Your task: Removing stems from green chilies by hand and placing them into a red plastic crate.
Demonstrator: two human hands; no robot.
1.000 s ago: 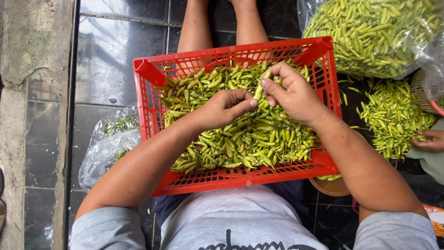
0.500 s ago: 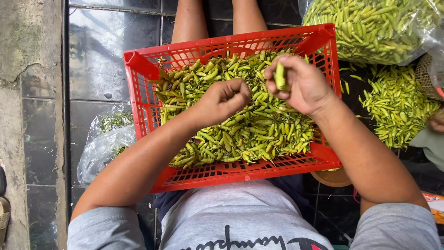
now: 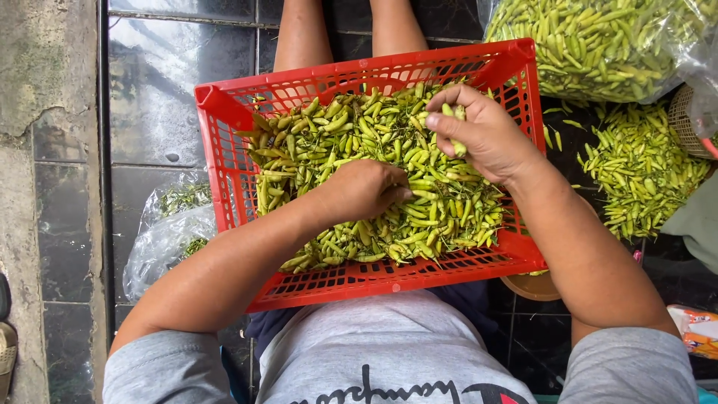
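Observation:
A red plastic crate (image 3: 224, 161) rests on my lap, filled with small green and yellow chili peppers (image 3: 336, 135). My left hand (image 3: 363, 191) lies curled on the pile near the middle of the crate, fingers closed among the peppers. My right hand (image 3: 486, 135) hovers over the crate's right side, its fingers pinched on a green chili pepper (image 3: 454, 127).
A clear plastic bag full of chili peppers (image 3: 598, 45) lies at the upper right. A loose heap of peppers (image 3: 643, 168) sits on the dark tiled floor to the right. A clear bag with green stems (image 3: 176, 224) lies left of the crate. Legs show beyond the crate.
My right hand has lifted a pepper from the pile and holds it up. My left hand has sunk back into the peppers, fingers closed.

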